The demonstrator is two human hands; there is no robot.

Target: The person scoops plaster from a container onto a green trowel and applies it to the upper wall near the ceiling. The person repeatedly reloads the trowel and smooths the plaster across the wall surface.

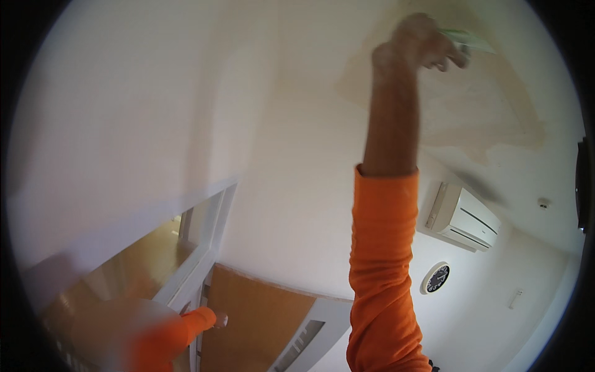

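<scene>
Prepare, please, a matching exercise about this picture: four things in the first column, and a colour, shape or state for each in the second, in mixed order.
Column one:
1. Wall clock
2. Air conditioner
3. Right hand
4. Panel

Column two:
A. Raised, holding a flat pale thing
B. Brown, low in the picture
C. Round, with a dark face
D. Boxy and white

Right pairs: 1-C, 2-D, 3-A, 4-B
</scene>
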